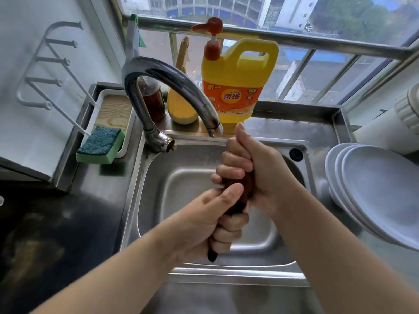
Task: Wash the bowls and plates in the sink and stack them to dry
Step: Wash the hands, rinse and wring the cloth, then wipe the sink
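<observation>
Couldn't really tell what the dark brown thing [238, 196] was, since the left hand [210, 223] and right hand [251, 168] covered most of it. White plates [371, 191] at right got cut off by the frame edge. Lower left countertop [34, 234] was just dark blur.

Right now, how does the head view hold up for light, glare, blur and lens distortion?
Head view: daylight from the barred window behind; bright glare on the curved chrome tap and steel sink; the dark counter at left is murky; the stacked white plates bow with wide-angle distortion; both hands sharp.
</observation>
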Motion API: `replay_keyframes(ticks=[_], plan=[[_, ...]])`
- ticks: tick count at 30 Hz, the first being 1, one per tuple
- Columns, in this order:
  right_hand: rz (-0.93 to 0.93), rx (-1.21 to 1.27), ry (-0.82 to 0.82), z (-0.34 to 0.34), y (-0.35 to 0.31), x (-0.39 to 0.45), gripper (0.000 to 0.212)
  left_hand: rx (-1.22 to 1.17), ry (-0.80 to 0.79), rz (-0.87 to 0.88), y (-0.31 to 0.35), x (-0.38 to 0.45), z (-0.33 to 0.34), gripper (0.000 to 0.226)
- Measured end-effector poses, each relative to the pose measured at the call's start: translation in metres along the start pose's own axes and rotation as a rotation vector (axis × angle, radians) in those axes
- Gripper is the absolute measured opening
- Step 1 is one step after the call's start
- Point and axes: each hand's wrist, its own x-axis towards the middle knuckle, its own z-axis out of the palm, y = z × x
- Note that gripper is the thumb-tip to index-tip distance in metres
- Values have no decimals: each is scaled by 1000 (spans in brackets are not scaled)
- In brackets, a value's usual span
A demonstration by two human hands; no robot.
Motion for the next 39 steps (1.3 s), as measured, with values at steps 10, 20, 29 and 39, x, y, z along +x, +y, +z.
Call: replay_keyframes(ticks=[10,20,29,39], plan=[[2,-210,337,10,-4,11,46,832,348,5,18,11,-3,27],[-42,-328,510,-2,20,25,45,979,435,18,1,23,-29,47],[-76,-330,623,-13,35,25,40,991,452,31,-17,26,-31,54],[41,-321,732,-48,67,29,40,932,455,-109,-48,31,-37,28]])
